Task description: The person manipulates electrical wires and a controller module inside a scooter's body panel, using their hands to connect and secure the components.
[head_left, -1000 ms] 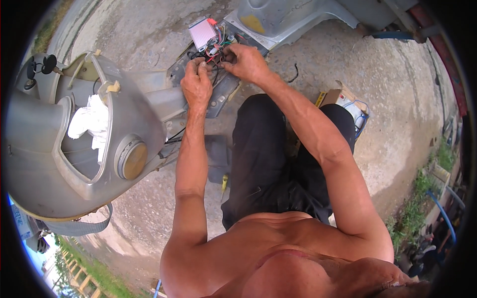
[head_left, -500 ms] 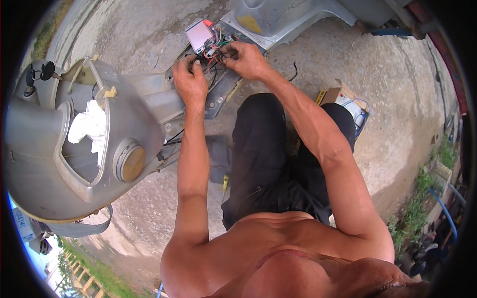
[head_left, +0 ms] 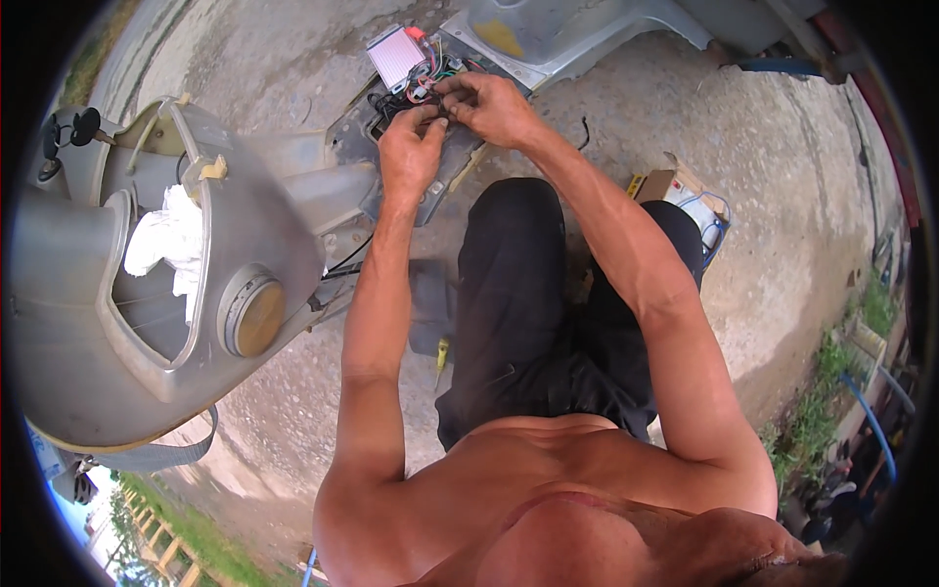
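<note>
Both hands are on a tangle of coloured and black wires on a scooter's bare metal deck, beside a pale, pinkish ribbed metal box with a red tab. My left hand has its thumb and fingers bent round the black wires at the lower part of the bundle. My right hand, just to its right, grips wires with curled fingers. Exactly which wire each hand holds is partly hidden by the fingers.
A large grey scooter shell with white cloth inside fills the left. A grey body panel lies above. A cardboard box with blue wire is by my right knee, a small yellow tool by my left thigh, grass far right.
My left hand first moved leftward, then came back right, closer to my right hand. My right hand has risen slightly. Both remain at the wire bundle.
</note>
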### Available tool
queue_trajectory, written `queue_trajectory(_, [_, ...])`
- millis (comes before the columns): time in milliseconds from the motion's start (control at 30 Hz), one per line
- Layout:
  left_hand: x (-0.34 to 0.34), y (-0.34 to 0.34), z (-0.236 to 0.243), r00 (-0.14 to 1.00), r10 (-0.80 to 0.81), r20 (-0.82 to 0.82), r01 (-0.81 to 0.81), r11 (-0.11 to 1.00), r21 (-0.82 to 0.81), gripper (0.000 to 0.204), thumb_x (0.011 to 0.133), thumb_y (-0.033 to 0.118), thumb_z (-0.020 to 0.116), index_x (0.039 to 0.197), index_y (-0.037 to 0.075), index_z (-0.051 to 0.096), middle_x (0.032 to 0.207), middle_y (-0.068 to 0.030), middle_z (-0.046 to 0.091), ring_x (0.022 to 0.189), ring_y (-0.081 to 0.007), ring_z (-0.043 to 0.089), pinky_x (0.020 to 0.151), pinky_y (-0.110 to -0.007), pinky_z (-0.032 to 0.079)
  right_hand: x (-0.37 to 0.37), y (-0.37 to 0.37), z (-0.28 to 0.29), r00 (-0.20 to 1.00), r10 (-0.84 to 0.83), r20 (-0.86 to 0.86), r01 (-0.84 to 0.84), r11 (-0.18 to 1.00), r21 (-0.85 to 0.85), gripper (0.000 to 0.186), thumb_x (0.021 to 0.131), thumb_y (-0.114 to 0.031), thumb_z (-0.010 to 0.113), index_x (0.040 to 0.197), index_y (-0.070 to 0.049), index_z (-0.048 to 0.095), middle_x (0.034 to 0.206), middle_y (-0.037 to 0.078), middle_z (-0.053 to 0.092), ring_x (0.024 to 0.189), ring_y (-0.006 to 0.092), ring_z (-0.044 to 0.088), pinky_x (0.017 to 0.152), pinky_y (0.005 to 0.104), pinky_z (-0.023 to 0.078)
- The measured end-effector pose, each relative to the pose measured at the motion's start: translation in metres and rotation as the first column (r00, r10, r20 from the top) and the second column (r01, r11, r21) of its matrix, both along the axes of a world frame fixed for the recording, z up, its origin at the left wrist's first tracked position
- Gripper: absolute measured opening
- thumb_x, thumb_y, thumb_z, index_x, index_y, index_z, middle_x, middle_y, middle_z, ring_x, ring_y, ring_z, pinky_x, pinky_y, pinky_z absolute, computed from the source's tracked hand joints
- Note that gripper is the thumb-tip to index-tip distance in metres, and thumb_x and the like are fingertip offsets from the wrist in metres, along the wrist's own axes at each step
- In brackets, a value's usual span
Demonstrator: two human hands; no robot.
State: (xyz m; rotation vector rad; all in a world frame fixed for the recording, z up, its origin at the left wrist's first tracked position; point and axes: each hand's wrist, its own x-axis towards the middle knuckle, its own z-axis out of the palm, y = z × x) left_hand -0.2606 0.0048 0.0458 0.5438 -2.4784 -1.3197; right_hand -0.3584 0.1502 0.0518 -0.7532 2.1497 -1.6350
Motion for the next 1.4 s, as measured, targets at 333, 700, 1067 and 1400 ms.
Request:
queue_trajectory(333, [-0.009,0.004,-0.006,0.996,0.081,0.025,-0.077,0.99,-0.122,0.034,0.085,0.021,0.07,0.108,-0.003,0.072,0.089,-0.0158,0.075,0.079,-0.02,0.073,0.077,-0.033,0.056,0.002,0.0,0.001,0.999,-0.024,0.026,0.025,0.999,-0.046,0.03,0.088,-0.001,0.068,0.118,0.0,0.068,0.095,0.007,0.075,0.085,0.0132,0.069,0.078,0.03,0.056])
queue_trajectory(700, [-0.007,0.0,-0.009,0.999,0.044,-0.004,-0.044,0.995,-0.09,0.032,0.087,0.02,0.068,0.108,-0.003,0.071,0.088,-0.0161,0.075,0.078,-0.0203,0.072,0.076,-0.033,0.055,-0.001,0.0,-0.005,0.995,0.043,0.095,-0.031,0.992,-0.123,0.032,0.088,0.004,0.064,0.12,0.002,0.066,0.096,0.008,0.075,0.087,0.013,0.07,0.081,0.0291,0.057])
queue_trajectory(1067, [-0.01,0.001,-0.006,0.999,0.015,0.029,-0.009,0.979,-0.205,0.027,0.086,0.022,0.065,0.101,0.0,0.07,0.081,-0.0178,0.071,0.074,-0.0275,0.07,0.073,-0.038,0.054,-0.003,0.0,-0.013,0.997,0.049,0.068,-0.039,0.988,-0.149,0.033,0.086,0.005,0.062,0.119,0.001,0.067,0.095,0.008,0.076,0.088,0.0152,0.071,0.081,0.0303,0.056])
queue_trajectory(1400, [-0.006,-0.001,-0.015,0.992,0.102,-0.078,-0.118,0.964,-0.239,0.023,0.085,0.02,0.064,0.098,0.001,0.07,0.088,-0.0185,0.072,0.081,-0.0318,0.071,0.076,-0.04,0.054,0.004,-0.003,-0.013,0.971,0.014,-0.238,-0.011,1.0,0.012,0.032,0.085,-0.014,0.069,0.115,-0.005,0.07,0.095,0.012,0.075,0.088,0.0268,0.073,0.078,0.0364,0.057])
